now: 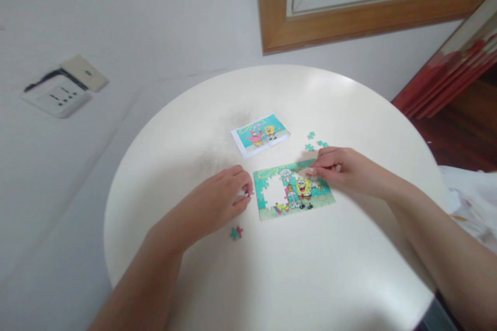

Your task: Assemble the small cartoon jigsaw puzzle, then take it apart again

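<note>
A small cartoon jigsaw puzzle (306, 194) lies on the round white table (272, 279), with a white gap in its left half. My left hand (217, 201) rests just left of it, fingers curled in a pinch on a small puzzle piece (247, 194) at the puzzle's left edge. My right hand (341, 168) lies over the puzzle's upper right corner, fingers together and pressed down on the pieces there. A loose teal and pink piece (236, 232) sits below my left hand.
A reference picture card (260, 135) lies beyond the puzzle. Three loose teal pieces (315, 142) sit to its right. A wall socket (58, 95) is on the left wall. A wooden window frame (349, 20) is behind the table, red boards (454, 77) lean at right.
</note>
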Action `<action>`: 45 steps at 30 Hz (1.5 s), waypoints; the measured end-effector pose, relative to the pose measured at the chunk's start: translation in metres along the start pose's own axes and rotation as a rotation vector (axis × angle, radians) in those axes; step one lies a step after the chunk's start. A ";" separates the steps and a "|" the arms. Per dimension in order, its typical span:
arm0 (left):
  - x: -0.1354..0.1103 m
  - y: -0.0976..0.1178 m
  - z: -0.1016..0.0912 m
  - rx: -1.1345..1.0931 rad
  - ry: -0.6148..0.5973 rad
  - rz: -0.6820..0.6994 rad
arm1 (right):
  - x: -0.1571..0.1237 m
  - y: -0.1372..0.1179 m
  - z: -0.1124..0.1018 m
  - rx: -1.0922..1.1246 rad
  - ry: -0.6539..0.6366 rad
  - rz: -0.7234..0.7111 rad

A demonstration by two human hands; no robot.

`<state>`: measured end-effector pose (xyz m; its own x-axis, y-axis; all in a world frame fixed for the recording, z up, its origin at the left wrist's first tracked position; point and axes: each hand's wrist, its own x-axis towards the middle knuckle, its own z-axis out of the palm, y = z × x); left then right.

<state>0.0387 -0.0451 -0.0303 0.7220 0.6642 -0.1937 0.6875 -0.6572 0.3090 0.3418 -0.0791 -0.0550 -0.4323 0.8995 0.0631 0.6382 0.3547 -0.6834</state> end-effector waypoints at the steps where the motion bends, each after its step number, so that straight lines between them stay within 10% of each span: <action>1: -0.001 -0.001 -0.001 -0.008 0.010 -0.007 | 0.000 0.000 0.000 0.000 0.001 -0.004; 13: -0.001 -0.013 0.003 -0.022 0.065 0.012 | 0.028 -0.051 0.035 -0.201 -0.020 -0.167; 20: 0.001 -0.020 0.008 -0.004 0.106 0.051 | 0.050 -0.087 0.073 -0.427 0.040 -0.001; 45: 0.001 -0.019 0.006 -0.042 0.070 0.079 | 0.052 -0.083 0.084 -0.290 0.026 0.044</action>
<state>0.0266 -0.0345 -0.0417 0.7655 0.6354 -0.1017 0.6238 -0.6940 0.3596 0.2129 -0.0830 -0.0567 -0.3863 0.9204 0.0596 0.8130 0.3703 -0.4494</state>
